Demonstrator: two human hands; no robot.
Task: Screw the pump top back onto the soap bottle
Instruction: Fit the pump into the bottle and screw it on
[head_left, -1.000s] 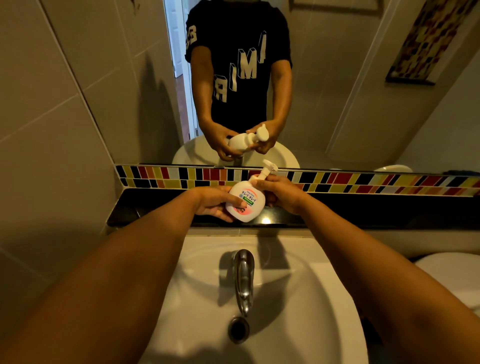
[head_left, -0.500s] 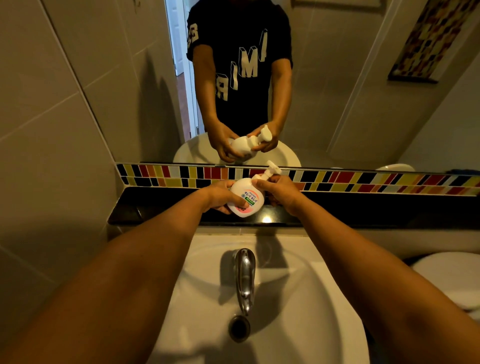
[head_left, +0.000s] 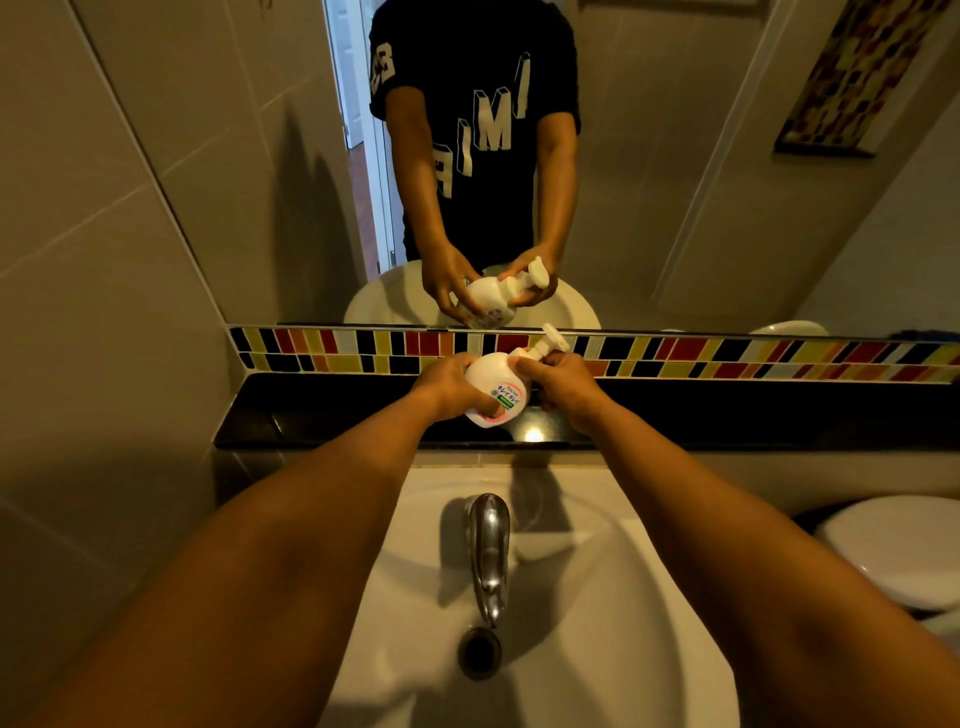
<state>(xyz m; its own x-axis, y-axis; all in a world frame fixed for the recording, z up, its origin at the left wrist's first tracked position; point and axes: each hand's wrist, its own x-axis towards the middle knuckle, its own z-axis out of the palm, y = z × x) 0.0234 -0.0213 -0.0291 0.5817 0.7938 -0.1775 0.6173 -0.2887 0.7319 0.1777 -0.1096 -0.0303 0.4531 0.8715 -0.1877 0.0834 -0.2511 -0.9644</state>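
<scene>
White soap bottle (head_left: 496, 389) was braced, tilted, in the left hand (head_left: 449, 387); the right hand (head_left: 563, 387) clamped the pump top (head_left: 543, 345) collar, evidently for twisting.

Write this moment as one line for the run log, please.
left hand: holds soap bottle, tilted | right hand: grips pump top at the neck | place: above black ledge, behind sink
</scene>
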